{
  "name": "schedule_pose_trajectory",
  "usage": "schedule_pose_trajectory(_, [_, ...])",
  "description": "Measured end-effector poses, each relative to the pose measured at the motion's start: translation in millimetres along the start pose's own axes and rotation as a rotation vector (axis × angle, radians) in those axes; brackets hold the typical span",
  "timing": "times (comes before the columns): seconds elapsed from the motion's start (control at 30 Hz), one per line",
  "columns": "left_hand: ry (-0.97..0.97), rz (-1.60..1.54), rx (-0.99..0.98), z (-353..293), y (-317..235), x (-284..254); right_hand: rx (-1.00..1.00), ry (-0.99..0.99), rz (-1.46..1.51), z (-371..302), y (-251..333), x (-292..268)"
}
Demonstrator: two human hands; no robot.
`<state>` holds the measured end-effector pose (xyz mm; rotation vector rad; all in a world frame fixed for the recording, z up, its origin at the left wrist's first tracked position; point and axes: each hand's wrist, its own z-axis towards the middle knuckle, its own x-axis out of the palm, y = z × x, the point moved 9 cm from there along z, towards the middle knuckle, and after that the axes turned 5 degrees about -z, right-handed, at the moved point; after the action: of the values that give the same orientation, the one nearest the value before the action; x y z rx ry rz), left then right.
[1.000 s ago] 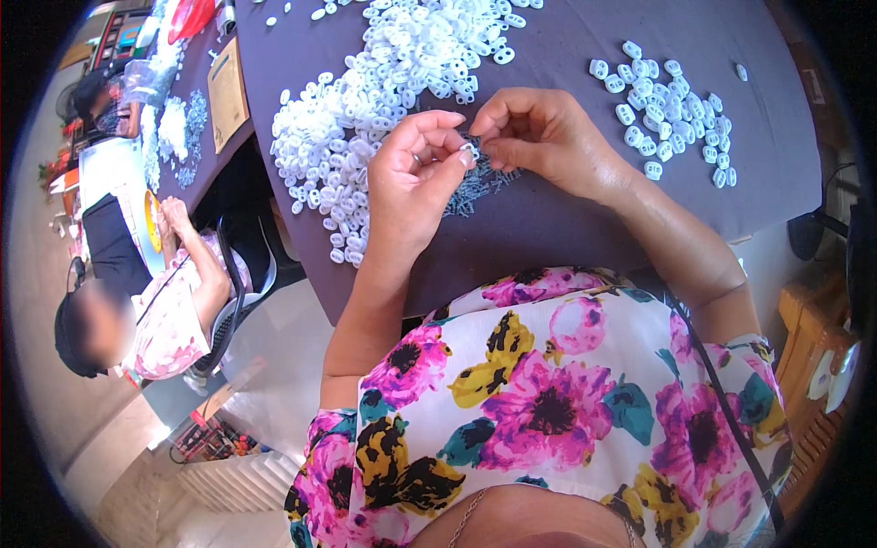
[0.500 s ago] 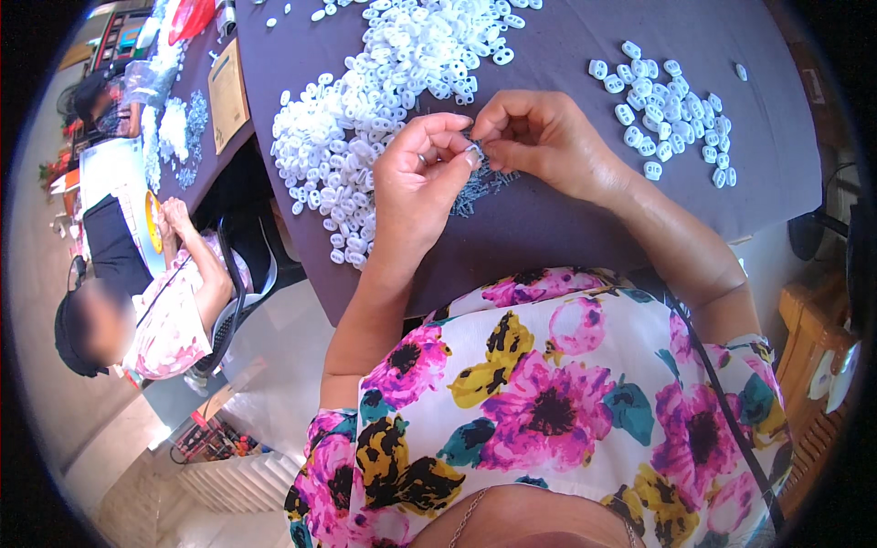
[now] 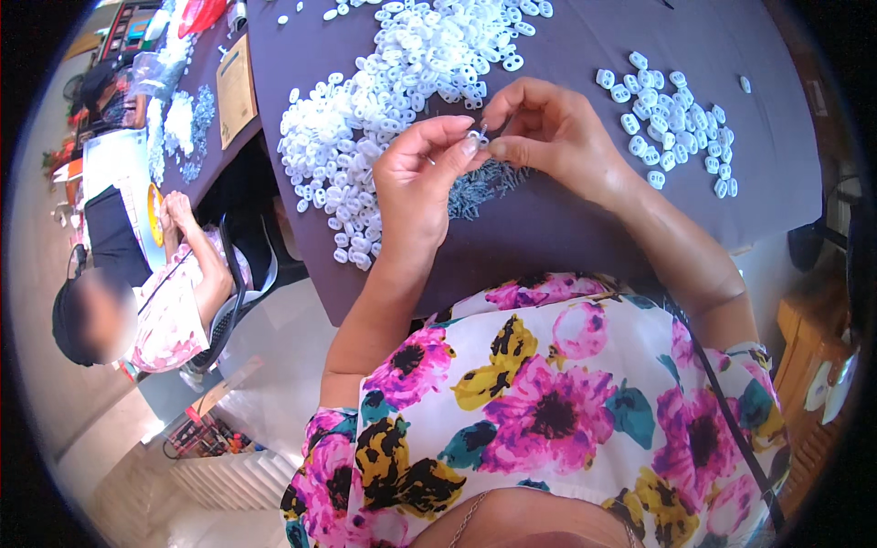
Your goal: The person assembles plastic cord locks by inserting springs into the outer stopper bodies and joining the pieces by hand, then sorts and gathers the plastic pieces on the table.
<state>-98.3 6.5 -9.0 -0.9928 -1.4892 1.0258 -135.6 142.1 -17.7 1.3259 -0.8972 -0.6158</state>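
Observation:
My left hand (image 3: 413, 183) pinches a small white oval plastic piece (image 3: 478, 139) between thumb and fingers. Close against it, my right hand (image 3: 568, 146) has its thumb and index finger curled toward the piece. A tiny slim bit shows at that fingertip, too small to name. Just below both hands lies a heap of small thin grey pieces (image 3: 470, 196), partly covered by them. A large pile of white two-holed oval pieces (image 3: 361, 114) spreads beyond and left of my left hand. To the right of my right hand sits a smaller group of similar white pieces (image 3: 676, 119).
Everything lies on a dark cloth-covered table (image 3: 585, 251). One white piece (image 3: 744, 84) lies apart at far right. On the left, another person (image 3: 174, 301) sits at a second table bearing a brown clipboard-like board (image 3: 237, 91). A wooden chair (image 3: 808, 342) stands at right.
My hands have risen slightly away from the grey heap, more of which shows. The white piece is turned so that its holes show. The whole view has shifted a little.

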Motion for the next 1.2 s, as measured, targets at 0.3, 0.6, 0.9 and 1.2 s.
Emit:
schedule_pose_trajectory(0.3, [0.068,0.006,-0.012,-4.4,3.0,9.9,-0.054,-0.063,0.137,-0.9,-8.3,1.1])
schedule_pose_trajectory(0.6, [0.073,-0.033,-0.107,1.7,6.8,-1.7,-0.231,-0.044,-0.421,-8.1,24.1,5.5])
schedule_pose_trajectory(0.9, [0.101,0.060,-0.164,-0.1,13.6,-6.2,-0.038,0.064,-0.157,-5.0,0.4,11.9])
schedule_pose_trajectory(1.2, [0.123,0.046,-0.126,-3.5,6.7,4.4,0.050,0.104,-0.025,-2.3,-7.9,11.1])
